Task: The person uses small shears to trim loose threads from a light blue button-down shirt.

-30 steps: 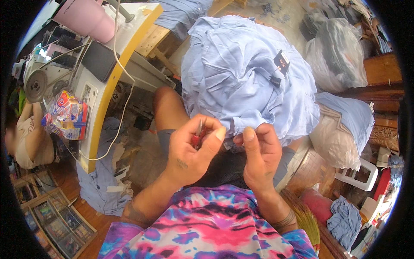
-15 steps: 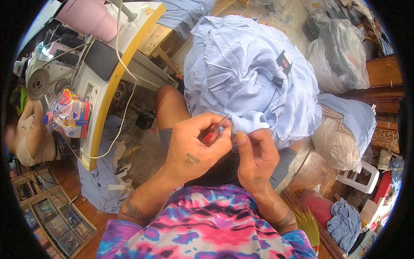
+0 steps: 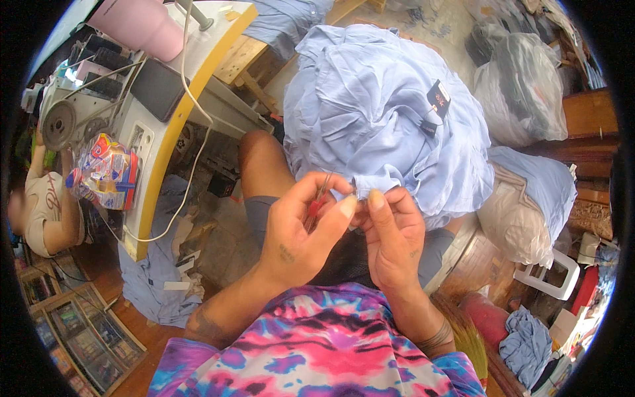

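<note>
A large heap of light blue cloth [image 3: 357,99], seemingly a garment with a dark hang tag [image 3: 438,102], lies in front of me over my lap. At its near edge my left hand [image 3: 307,225] is closed, its thumb and forefinger pinching a small piece of the cloth. Tucked in the same hand is a small tool with a red handle [image 3: 315,208] and thin metal pointing up; its exact kind is partly hidden by the fingers. My right hand [image 3: 395,231] pinches the folded cloth edge right beside the left fingertips. What lies between the fingertips is too small to make out.
To the left is a sewing machine table [image 3: 169,132] with a yellow edge, bearing a pink tumbler [image 3: 142,30], a dark phone-like slab [image 3: 159,89] and a colourful packet [image 3: 106,172]. A white cable hangs there. Bagged bundles [image 3: 519,86] stand right; another person [image 3: 49,205] sits left.
The left hand has turned, so the red-handled tool now points upward. The fingertips have shifted slightly along the cloth edge, and the right thumb has come up. The other person's arm has moved.
</note>
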Motion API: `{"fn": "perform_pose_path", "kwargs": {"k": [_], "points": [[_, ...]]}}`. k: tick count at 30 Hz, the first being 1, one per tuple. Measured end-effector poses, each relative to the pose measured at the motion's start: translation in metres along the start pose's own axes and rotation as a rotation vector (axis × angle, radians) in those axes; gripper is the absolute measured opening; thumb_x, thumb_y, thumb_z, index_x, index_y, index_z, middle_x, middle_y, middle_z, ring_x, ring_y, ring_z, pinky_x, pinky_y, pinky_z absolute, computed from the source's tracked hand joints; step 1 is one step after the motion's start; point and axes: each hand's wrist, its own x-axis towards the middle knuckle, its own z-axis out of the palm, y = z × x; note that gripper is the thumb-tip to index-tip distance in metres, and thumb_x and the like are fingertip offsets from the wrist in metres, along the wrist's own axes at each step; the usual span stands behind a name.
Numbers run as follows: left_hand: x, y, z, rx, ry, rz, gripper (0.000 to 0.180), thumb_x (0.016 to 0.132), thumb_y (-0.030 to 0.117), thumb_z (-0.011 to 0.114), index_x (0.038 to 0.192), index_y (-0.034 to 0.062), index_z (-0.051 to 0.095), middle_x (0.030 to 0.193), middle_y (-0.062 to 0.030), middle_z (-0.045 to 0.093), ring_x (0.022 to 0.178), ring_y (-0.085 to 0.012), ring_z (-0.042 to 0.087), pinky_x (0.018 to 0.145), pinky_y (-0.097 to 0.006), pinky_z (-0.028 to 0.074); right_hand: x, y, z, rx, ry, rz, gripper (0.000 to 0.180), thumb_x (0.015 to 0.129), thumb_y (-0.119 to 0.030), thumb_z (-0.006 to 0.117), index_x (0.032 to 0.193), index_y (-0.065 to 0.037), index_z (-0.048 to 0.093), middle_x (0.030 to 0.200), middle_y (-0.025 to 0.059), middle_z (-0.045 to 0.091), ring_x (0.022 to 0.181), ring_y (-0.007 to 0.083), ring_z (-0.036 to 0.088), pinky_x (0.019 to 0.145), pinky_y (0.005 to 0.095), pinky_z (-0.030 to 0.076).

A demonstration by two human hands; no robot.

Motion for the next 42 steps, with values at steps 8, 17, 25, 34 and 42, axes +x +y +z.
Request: {"fn": "perform_pose_path", "kwargs": {"k": [8,17,25,34,42], "points": [[-0.027,0.024,-0.007,-0.079,-0.191,-0.224,0.037,0.109,0.033,0.046,0.122,0.0002,0.057,0.075,0.0075,0.042,0.056,0.001,0.034,0.047,-0.019,0.024,-0.001,0.006,0.009,-0.116,0.025,-0.106,0.012,0.102,-0.009,0.067,0.099,-0.001,0.058,0.093,0.007,0.069,0.088,0.0095,0.064,0.081,0.0252,0.051],[-0.023,0.023,-0.007,-0.095,-0.213,-0.352,0.036,0.109,0.035,0.049,0.123,0.0021,0.058,0.077,0.0072,0.044,0.055,0.0007,0.035,0.045,-0.019,0.03,-0.005,0.01,0.009,-0.13,-0.009,-0.188,0.013,0.101,-0.008,0.067,0.099,0.0,0.057,0.091,0.0075,0.07,0.086,0.0103,0.066,0.081,0.0243,0.052],[-0.023,0.02,-0.009,-0.096,-0.195,-0.361,0.038,0.109,0.035,0.049,0.124,0.0013,0.058,0.078,0.0064,0.044,0.055,0.0004,0.036,0.044,-0.019,0.031,-0.004,0.01,0.011,-0.131,0.018,-0.163,0.013,0.102,-0.009,0.066,0.099,0.0,0.057,0.091,0.0081,0.07,0.086,0.0107,0.066,0.081,0.0242,0.053],[-0.022,0.018,-0.009,-0.064,-0.184,-0.325,0.038,0.109,0.034,0.049,0.123,-0.0001,0.059,0.077,0.005,0.046,0.054,-0.0008,0.037,0.044,-0.02,0.034,-0.005,0.011,0.012,-0.138,-0.003,-0.192,0.011,0.102,-0.007,0.065,0.098,0.0,0.057,0.094,0.0097,0.071,0.089,0.0112,0.067,0.082,0.0249,0.053],[-0.019,0.012,-0.008,0.121,-0.109,-0.164,0.028,0.106,0.023,0.057,0.117,-0.0023,0.062,0.082,-0.0033,0.059,0.072,-0.009,0.053,0.064,-0.027,0.044,-0.007,0.008,0.014,-0.261,-0.018,-0.237,0.009,0.102,-0.005,0.065,0.099,0.002,0.059,0.094,0.0037,0.067,0.087,0.0067,0.06,0.079,0.0231,0.048]]}}
